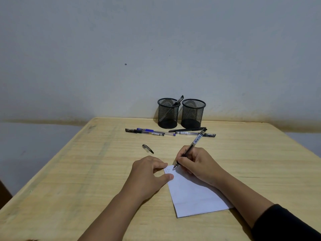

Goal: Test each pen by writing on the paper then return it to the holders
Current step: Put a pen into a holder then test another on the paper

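1. The right hand (199, 164) is pinching a pen (191, 148), its tip touching the far corner of the paper (192, 193), beside a few written marks
2. The left hand (147, 173) is pressing that corner's edge down, thumb and fingers lying on the desk (86, 171)
3. Beyond the paper, a loose cap (147, 148) is lying apart from the hands
4. Farther beyond the paper, four pens are lying in two pairs: a left pair (149, 132) and a right pair (191, 132)
5. Behind them, two mesh holders are standing by the wall: the left holder (168, 113) is holding one leaning pen (178, 100); the right holder (193, 113) is standing just beside it
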Action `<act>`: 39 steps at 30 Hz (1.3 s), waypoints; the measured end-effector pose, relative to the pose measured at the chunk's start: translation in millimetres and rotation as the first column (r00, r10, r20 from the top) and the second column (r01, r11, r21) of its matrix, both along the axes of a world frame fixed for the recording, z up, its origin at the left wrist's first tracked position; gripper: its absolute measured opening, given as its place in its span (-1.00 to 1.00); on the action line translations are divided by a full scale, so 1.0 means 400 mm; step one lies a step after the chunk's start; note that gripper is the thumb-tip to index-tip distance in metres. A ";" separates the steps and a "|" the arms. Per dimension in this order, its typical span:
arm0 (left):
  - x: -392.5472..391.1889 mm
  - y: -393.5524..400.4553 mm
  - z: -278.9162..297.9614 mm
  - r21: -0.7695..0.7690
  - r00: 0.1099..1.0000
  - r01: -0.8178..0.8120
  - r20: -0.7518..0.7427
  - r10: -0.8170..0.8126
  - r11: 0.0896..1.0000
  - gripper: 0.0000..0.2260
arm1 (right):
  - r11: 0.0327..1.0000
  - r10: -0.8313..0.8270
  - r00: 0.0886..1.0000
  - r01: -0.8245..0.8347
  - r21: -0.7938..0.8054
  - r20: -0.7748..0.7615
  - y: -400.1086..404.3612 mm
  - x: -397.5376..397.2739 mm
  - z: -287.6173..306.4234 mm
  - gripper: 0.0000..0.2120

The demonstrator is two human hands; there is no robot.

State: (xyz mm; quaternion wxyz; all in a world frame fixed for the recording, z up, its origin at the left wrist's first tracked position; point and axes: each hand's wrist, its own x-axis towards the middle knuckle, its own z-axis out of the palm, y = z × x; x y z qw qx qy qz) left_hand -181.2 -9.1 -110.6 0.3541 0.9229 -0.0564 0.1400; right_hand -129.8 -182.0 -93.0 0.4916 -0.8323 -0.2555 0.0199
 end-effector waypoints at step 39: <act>0.028 0.026 0.033 -0.202 0.993 -0.113 0.007 0.117 0.973 -0.72 | 0.974 -0.140 0.986 0.154 0.168 -0.088 0.001 0.015 0.012 -0.85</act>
